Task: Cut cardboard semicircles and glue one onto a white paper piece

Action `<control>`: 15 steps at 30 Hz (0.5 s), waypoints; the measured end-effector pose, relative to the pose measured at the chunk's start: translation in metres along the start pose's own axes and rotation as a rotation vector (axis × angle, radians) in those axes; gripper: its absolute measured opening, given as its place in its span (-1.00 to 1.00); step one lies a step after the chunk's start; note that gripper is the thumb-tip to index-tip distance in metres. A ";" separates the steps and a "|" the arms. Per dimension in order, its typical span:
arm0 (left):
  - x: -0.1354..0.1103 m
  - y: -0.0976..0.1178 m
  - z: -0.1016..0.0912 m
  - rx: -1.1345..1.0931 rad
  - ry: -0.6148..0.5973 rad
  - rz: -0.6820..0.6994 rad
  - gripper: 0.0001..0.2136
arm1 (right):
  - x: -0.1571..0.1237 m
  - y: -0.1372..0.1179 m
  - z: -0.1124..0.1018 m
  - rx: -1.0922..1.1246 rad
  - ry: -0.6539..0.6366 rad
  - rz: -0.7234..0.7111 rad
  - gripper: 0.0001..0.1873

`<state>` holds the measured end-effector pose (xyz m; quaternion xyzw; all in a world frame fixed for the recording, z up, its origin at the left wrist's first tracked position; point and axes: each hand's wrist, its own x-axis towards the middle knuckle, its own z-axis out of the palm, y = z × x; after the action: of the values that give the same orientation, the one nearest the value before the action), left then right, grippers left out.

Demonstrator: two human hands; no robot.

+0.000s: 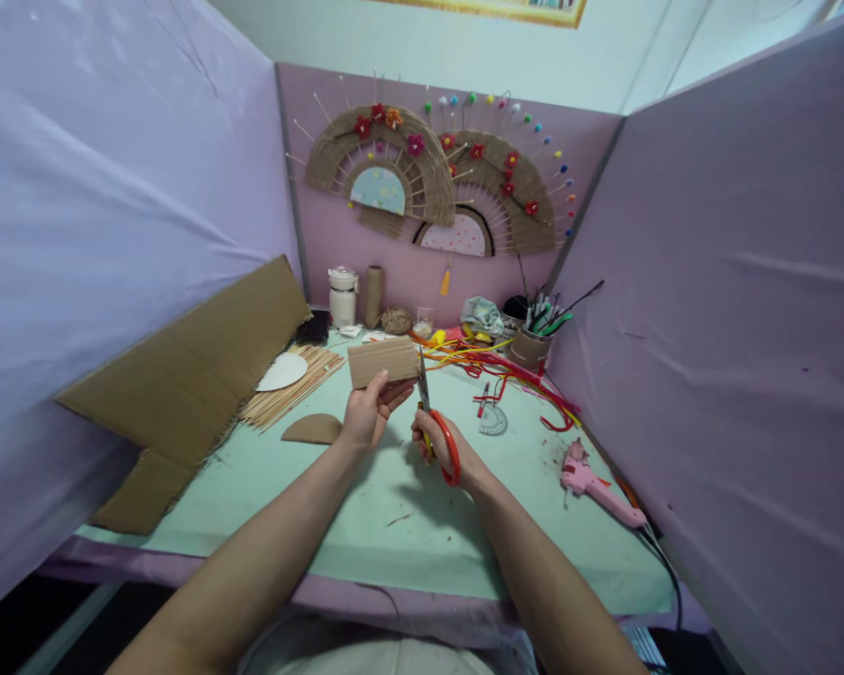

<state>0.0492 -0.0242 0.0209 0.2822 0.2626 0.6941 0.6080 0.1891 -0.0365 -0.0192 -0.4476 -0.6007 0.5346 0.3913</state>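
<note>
My left hand (369, 412) grips a small rectangular piece of cardboard (380, 362) by its lower edge, thumb in front, raised above the table. In my right hand (440, 441) is a pair of scissors (452, 450) with orange-red handles. Their blades point up and away from me, at the right edge of the cardboard; whether they are cutting into it I cannot tell. A half-round cardboard piece (313, 429) lies on the table, left of my left hand.
A large cardboard sheet (203, 375) leans at the left, beside thin wooden sticks (288, 389) and a white disc (282, 372). Coloured strips (489, 361) and a protractor (493, 421) lie to the right. A pink glue gun (597, 483) with a cable rests near the right edge.
</note>
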 end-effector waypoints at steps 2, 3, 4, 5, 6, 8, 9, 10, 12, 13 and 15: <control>0.000 0.000 0.000 0.000 0.004 0.001 -0.79 | -0.001 -0.002 0.000 0.008 -0.003 0.005 -0.47; 0.000 0.000 0.000 0.000 0.007 0.002 -0.79 | -0.001 -0.002 0.000 0.004 -0.004 0.004 -0.47; 0.000 0.000 0.000 0.000 0.009 0.003 -0.78 | -0.001 -0.002 0.000 -0.003 -0.006 0.001 -0.47; 0.000 0.000 0.000 0.001 0.010 0.004 -0.78 | -0.001 -0.002 -0.001 -0.010 -0.007 -0.003 -0.47; 0.000 0.000 0.000 0.005 0.011 0.002 -0.78 | -0.001 -0.001 -0.001 -0.017 -0.005 -0.008 -0.47; 0.000 0.000 0.000 0.016 0.011 -0.002 -0.77 | 0.000 0.000 -0.001 -0.027 0.002 -0.015 -0.47; 0.000 0.000 0.000 0.023 0.009 -0.002 -0.77 | 0.000 0.000 -0.001 -0.032 0.006 -0.018 -0.46; 0.000 0.000 0.000 0.030 0.005 -0.002 -0.76 | 0.000 0.001 -0.001 -0.035 0.010 -0.022 -0.46; 0.000 -0.001 -0.001 0.036 -0.002 0.001 -0.75 | 0.000 0.001 -0.001 -0.032 0.009 -0.026 -0.44; 0.000 -0.001 -0.001 0.036 -0.003 0.003 -0.75 | -0.001 0.000 -0.001 -0.024 0.008 -0.025 -0.43; 0.000 -0.001 -0.001 0.034 -0.004 0.004 -0.75 | -0.002 -0.002 -0.001 -0.003 0.008 -0.026 -0.40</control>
<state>0.0486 -0.0237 0.0196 0.2947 0.2725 0.6901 0.6022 0.1902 -0.0385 -0.0170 -0.4425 -0.6058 0.5265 0.4000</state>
